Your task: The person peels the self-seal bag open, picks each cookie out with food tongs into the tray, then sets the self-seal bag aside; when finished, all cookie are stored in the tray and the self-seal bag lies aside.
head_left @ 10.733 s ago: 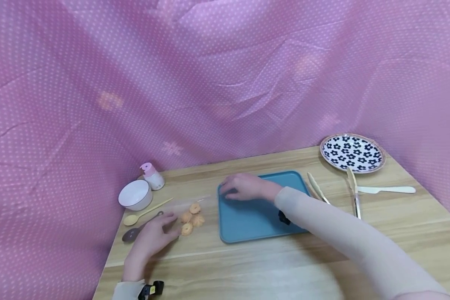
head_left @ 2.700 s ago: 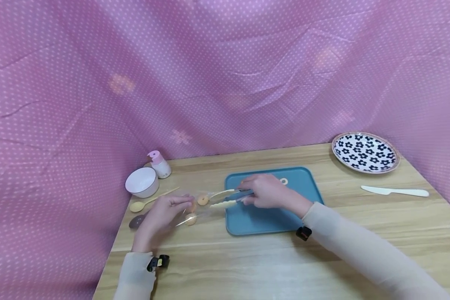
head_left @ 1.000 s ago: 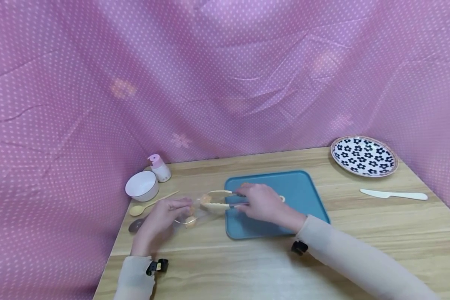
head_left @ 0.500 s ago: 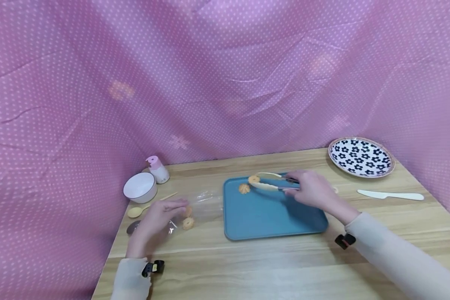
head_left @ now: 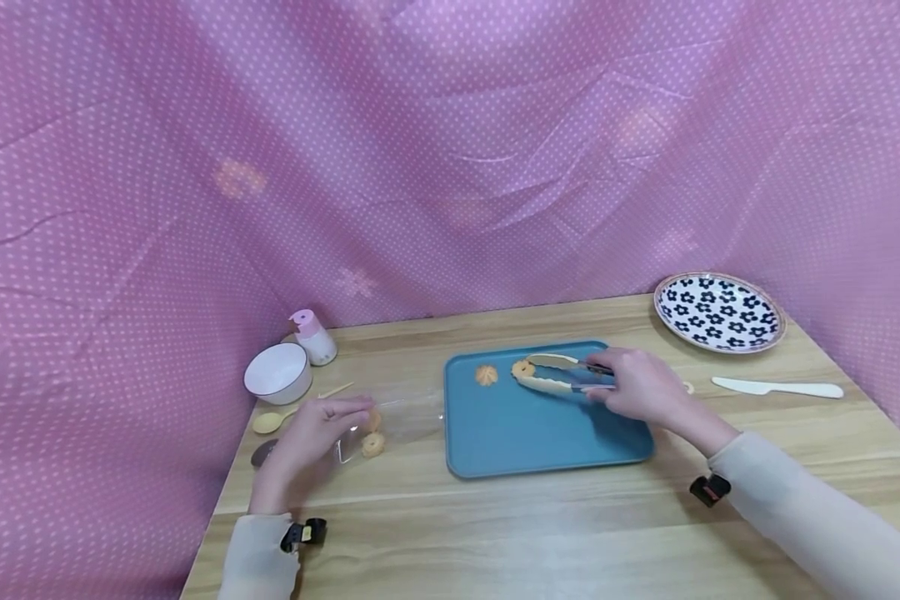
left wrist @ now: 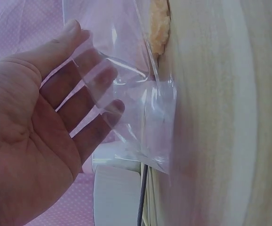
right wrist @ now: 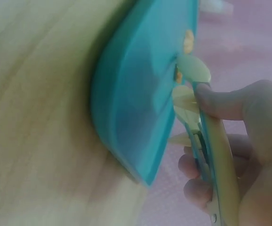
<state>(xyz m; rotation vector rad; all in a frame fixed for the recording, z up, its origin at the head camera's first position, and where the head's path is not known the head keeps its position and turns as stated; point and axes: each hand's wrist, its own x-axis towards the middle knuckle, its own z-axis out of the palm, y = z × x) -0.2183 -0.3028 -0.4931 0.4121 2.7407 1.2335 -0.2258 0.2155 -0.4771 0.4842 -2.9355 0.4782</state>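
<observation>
My left hand (head_left: 311, 433) pinches the edge of a clear plastic bag (left wrist: 159, 113) between thumb and forefinger, its other fingers showing through the film. Two cookies (head_left: 372, 447) show at the bag beside that hand, one partly covered by fingers. My right hand (head_left: 640, 385) grips cream-tipped metal tongs (head_left: 549, 385) over the blue tray (head_left: 510, 442). The tong tips stand on either side of a ring-shaped cookie (head_left: 517, 367) near the tray's back edge. A swirled cookie (head_left: 486, 375) lies on the tray to its left.
At the left are a white bowl (head_left: 276, 375), a pink-topped pump bottle (head_left: 315, 340), a yellow spoon (head_left: 267, 422) and a dark spoon (head_left: 262, 453). A flower-patterned plate (head_left: 720, 312) and a cream knife (head_left: 780, 388) lie at the right.
The tongs, earlier on the table, went into my right hand. From the bag they moved right with the ring-shaped cookie, now lower at the tray. My left hand stays at the bag.
</observation>
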